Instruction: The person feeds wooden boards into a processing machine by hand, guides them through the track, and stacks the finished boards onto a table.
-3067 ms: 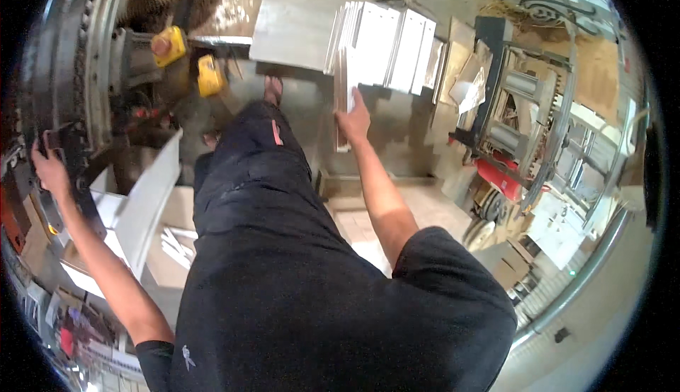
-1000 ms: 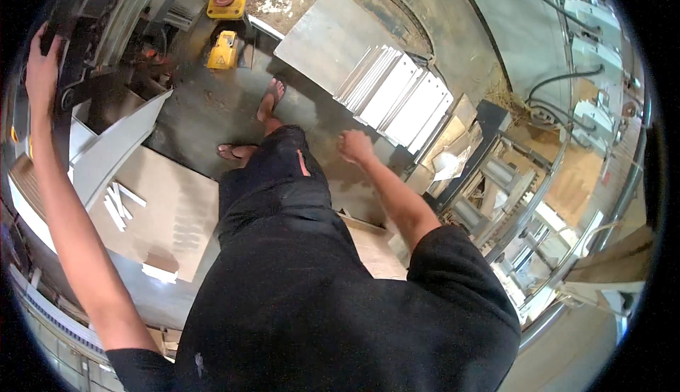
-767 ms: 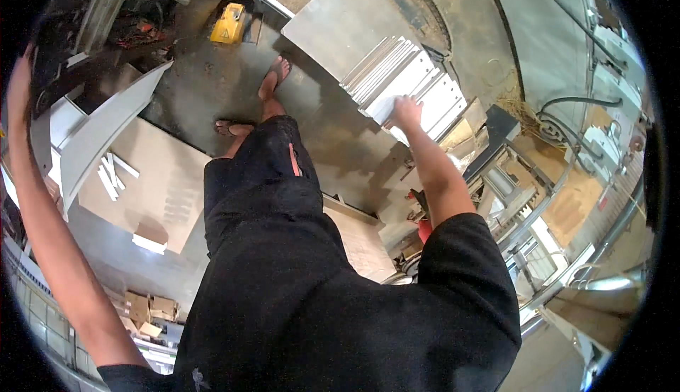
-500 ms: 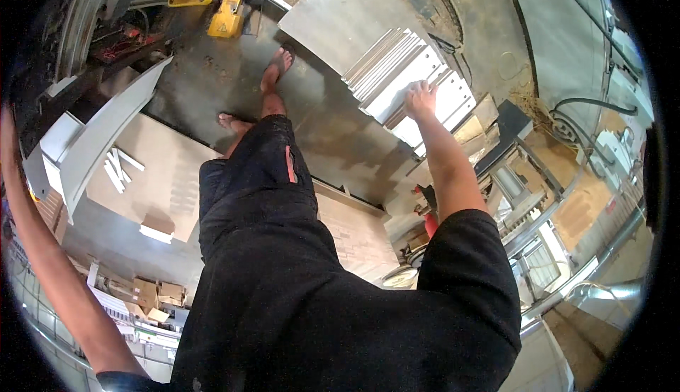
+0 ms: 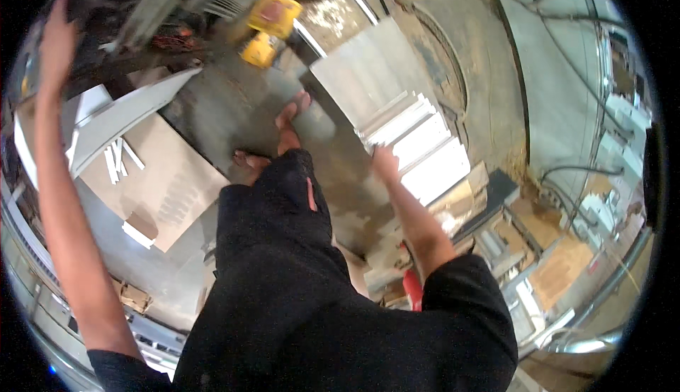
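Note:
A row of white panels leans in overlapping layers on a grey sheet right of the middle. My right hand is at the left edge of these panels, touching or very near it. Its fingers are blurred, so whether they grip a panel cannot be made out. At the far upper left my left hand is raised beside dark machinery, its fingers smeared by motion. Nearest to it is a large pale curved panel, standing on edge.
A brown board on the left bears several white strips and a small white block. Yellow boxes stand on the floor ahead, one with a red button. A dark metal frame and hoses are at the right.
My right hand has moved left from the top of the white panels to their left edge. My left hand has come into view at the upper left. The whole view has shifted.

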Demonstrator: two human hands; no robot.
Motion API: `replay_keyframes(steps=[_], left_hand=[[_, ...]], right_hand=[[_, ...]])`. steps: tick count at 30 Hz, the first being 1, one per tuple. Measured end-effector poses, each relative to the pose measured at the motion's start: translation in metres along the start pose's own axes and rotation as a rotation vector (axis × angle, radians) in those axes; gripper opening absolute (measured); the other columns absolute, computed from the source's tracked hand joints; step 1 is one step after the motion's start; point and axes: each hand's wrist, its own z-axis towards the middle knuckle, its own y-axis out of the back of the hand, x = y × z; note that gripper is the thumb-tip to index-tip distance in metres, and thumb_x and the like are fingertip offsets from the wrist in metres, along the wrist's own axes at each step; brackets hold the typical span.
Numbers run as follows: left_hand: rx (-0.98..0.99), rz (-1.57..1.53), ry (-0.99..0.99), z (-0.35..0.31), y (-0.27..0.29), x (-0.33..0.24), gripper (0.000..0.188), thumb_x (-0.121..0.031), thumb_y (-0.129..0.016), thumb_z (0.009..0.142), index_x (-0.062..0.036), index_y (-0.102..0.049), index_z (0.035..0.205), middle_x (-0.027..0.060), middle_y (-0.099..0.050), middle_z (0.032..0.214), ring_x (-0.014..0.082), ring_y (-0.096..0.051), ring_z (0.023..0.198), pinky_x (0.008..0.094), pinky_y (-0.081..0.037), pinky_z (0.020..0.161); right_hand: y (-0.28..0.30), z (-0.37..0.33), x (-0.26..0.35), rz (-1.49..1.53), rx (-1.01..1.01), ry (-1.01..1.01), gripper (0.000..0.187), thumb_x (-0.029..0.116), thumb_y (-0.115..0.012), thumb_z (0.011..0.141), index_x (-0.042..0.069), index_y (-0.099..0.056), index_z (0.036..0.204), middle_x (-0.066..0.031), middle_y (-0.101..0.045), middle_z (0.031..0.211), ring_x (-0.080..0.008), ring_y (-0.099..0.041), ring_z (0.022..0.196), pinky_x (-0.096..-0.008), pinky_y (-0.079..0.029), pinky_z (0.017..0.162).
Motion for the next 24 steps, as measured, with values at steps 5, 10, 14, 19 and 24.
replay_keyframes(steps=[5, 10, 14, 19, 24], left_hand=[[-0.063, 0.118, 0.192, -0.008, 0.049, -0.071, 0.05, -0.015, -0.068, 0.083, -0.0121, -0.056, 0.131, 0.0167, -0.063, 0.126, 0.0367, -0.059, 0.117, 0.0436, -0.046, 0.1], [-0.117, 0.061, 0.368, -0.017, 0.076, -0.116, 0.051, -0.035, -0.064, 0.087, -0.0007, -0.06, 0.125, 0.0193, -0.062, 0.125, 0.034, -0.055, 0.121, 0.0509, -0.041, 0.103], [-0.309, -0.036, 0.256, -0.078, 0.062, -0.126, 0.053, -0.029, -0.061, 0.088, 0.0002, -0.054, 0.131, 0.0213, -0.049, 0.141, 0.0362, -0.042, 0.135, 0.0547, -0.03, 0.112], [-0.115, -0.352, 0.191, -0.234, 0.057, -0.15, 0.055, -0.026, -0.062, 0.087, -0.0036, -0.052, 0.136, 0.023, -0.035, 0.152, 0.0382, -0.03, 0.144, 0.0549, -0.026, 0.116], [0.488, -0.613, 0.584, -0.504, 0.019, -0.134, 0.053, -0.039, -0.064, 0.085, -0.003, -0.06, 0.124, 0.0207, -0.052, 0.135, 0.0377, -0.047, 0.129, 0.051, -0.043, 0.102]], right_hand=[[-0.081, -0.01, 0.102, 0.342, 0.305, 0.095, 0.049, 0.049, -0.052, 0.095, 0.004, -0.071, 0.1, -0.0284, -0.067, 0.106, -0.0441, -0.064, 0.104, -0.0496, -0.052, 0.087], [-0.047, -0.032, 0.128, 0.653, 0.386, 0.132, 0.06, 0.054, -0.053, 0.096, -0.004, -0.069, 0.106, -0.0214, -0.07, 0.099, -0.033, -0.067, 0.09, -0.043, -0.052, 0.081], [0.052, -0.062, 0.144, 0.66, 0.611, 0.086, 0.044, 0.041, -0.059, 0.096, 0.003, -0.068, 0.116, -0.0081, -0.07, 0.1, -0.0197, -0.067, 0.086, -0.0369, -0.054, 0.073], [0.037, -0.089, 0.122, 0.738, 0.517, 0.45, 0.041, 0.023, -0.06, 0.092, 0.002, -0.06, 0.127, -0.01, -0.07, 0.103, -0.021, -0.07, 0.088, -0.0344, -0.053, 0.071], [-0.012, -0.157, 0.145, 0.182, 0.055, 0.273, 0.029, 0.012, -0.055, 0.09, -0.002, -0.068, 0.112, -0.0111, -0.072, 0.099, -0.0196, -0.068, 0.091, -0.0336, -0.053, 0.081]])
